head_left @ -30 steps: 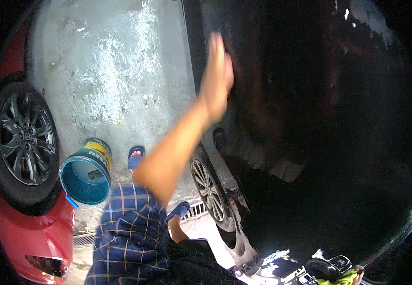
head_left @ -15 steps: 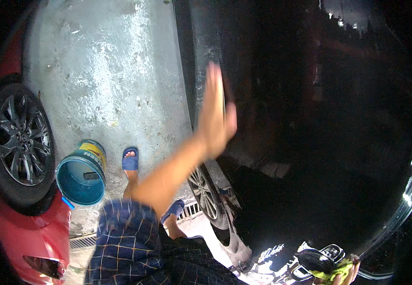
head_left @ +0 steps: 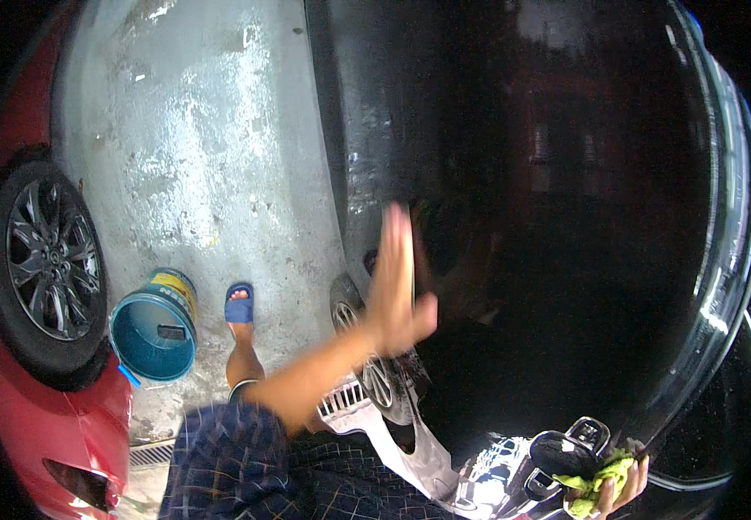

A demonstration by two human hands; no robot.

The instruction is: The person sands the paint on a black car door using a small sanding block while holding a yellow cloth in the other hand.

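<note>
My left hand (head_left: pixel 399 290) is held out with its fingers straight and holds nothing. It is beside the glossy black car panel (head_left: pixel 557 260), with a faint reflection nearby; whether it touches the panel cannot be made out. Low at the right, my right hand (head_left: pixel 633 488) grips a crumpled yellow-green cloth (head_left: pixel 611 477). Next to that cloth are black parts with chrome edges (head_left: pixel 562 455), which I cannot name for certain. Below my left hand shows a spoked car wheel (head_left: pixel 377 381).
A teal bucket (head_left: pixel 152 336) with a dark block in it and a blue handle grip stands on wet grey concrete (head_left: pixel 211 173). Left of it is a red car (head_left: pixel 63 433) with a dark spoked wheel (head_left: pixel 53 264). A floor grate (head_left: pixel 341 399) lies near my blue sandal (head_left: pixel 240 308).
My left hand has come nearer along the black panel, fingers still straight. My right hand, with the cloth, has shifted slightly left. The whole view has also moved a little.
</note>
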